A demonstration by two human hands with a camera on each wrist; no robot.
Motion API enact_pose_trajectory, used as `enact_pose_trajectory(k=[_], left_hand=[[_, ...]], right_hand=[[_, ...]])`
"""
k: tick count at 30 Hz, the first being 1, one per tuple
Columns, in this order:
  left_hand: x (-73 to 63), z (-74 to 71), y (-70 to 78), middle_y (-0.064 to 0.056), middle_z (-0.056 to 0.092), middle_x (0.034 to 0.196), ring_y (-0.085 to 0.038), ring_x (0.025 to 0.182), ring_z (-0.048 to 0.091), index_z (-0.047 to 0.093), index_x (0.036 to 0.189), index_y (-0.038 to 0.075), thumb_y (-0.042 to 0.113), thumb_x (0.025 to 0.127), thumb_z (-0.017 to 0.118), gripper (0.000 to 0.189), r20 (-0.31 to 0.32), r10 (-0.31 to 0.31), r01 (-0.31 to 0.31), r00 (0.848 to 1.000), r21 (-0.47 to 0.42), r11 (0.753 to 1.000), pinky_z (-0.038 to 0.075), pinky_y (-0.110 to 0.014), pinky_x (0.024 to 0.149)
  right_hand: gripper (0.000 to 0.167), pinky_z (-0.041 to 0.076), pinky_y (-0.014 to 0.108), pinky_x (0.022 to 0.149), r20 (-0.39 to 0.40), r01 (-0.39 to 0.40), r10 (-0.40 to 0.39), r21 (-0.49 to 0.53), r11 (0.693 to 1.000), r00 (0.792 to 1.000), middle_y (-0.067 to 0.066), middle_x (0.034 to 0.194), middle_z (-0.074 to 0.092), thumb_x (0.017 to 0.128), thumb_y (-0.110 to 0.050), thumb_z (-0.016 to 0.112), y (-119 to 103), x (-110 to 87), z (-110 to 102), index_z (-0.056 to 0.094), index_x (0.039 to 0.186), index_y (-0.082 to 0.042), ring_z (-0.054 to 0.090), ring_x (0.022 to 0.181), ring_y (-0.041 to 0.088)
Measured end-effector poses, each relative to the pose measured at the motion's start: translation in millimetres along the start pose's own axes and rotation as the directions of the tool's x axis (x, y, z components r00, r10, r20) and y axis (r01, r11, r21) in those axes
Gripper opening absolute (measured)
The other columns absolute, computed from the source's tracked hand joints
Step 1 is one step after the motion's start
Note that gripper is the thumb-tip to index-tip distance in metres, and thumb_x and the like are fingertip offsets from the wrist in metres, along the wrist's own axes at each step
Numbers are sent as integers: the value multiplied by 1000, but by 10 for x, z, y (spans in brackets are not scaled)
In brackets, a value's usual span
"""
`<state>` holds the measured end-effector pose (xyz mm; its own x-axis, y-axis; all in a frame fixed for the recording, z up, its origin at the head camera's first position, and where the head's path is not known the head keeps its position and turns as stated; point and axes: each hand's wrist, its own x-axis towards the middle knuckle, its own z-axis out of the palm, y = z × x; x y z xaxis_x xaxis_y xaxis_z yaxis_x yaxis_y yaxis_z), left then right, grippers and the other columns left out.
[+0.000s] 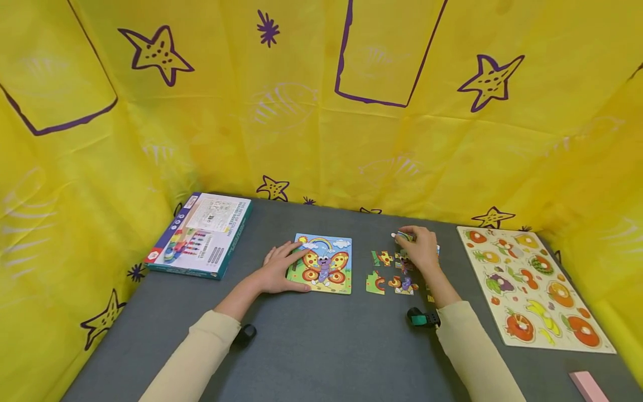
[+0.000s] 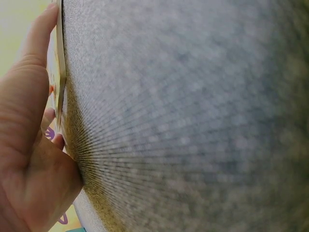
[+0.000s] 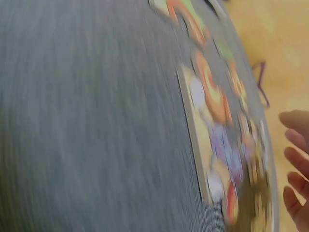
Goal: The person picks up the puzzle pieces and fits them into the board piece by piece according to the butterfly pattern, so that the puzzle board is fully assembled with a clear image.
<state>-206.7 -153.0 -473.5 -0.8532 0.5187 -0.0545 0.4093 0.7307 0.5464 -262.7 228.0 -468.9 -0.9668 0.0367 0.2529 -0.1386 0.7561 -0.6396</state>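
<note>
My left hand point(image 1: 280, 269) lies along the left side of a square butterfly picture board point(image 1: 326, 282). Its index finger reaches onto the picture, and the thumb point(image 2: 36, 48) stretches along the near edge. To the right, my right hand point(image 1: 423, 248) pinches a small jigsaw piece point(image 1: 403, 237) between thumb and index finger. Beneath and beside that hand lie several loose jigsaw pieces, among them a green one point(image 1: 375, 283) and one with purple on it point(image 1: 406, 286). The right wrist view is blurred; fingers point(image 3: 297, 154) show at its right edge, the held piece does not.
A boxed toy set point(image 1: 201, 234) lies at the back left of the grey table point(image 1: 311, 346). On the right is a wooden fruit peg board point(image 1: 540, 290), with a pink block point(image 1: 588, 386) nearer the front. Yellow patterned cloth point(image 1: 311, 139) hangs behind and at both sides.
</note>
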Motion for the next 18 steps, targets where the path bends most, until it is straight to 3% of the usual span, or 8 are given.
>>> enact_pose_trajectory(k=[7, 13, 18], left_hand=[[-9, -1, -7, -13, 19, 160, -39, 147, 7, 36, 153, 17, 54, 78, 76, 92, -1, 1, -1, 1000, 1, 1000, 3, -63, 111], [-3, 16, -19, -12, 19, 160, -39, 147, 8, 36, 153, 18, 55, 78, 76, 93, -7, 8, -8, 1000, 6, 1000, 4, -64, 111], [-8, 5, -13, -12, 19, 160, -39, 147, 7, 35, 153, 18, 54, 78, 76, 93, -7, 12, -12, 1000, 3, 1000, 4, -64, 111]], right_hand=[[44, 31, 65, 92, 99, -45, 59, -138, 989, 993, 27, 129, 54, 91, -28, 71, 188, -30, -169, 64, 124, 0, 39, 119, 47], [46, 28, 68, 89, 148, -72, 94, -148, 986, 985, 29, 131, 50, 90, -30, 71, 248, -14, -188, 63, 124, 0, 36, 116, 49], [46, 25, 70, 91, 138, -105, 121, -115, 988, 983, 28, 126, 54, 88, -29, 73, 252, 16, -176, 62, 120, 2, 37, 117, 51]])
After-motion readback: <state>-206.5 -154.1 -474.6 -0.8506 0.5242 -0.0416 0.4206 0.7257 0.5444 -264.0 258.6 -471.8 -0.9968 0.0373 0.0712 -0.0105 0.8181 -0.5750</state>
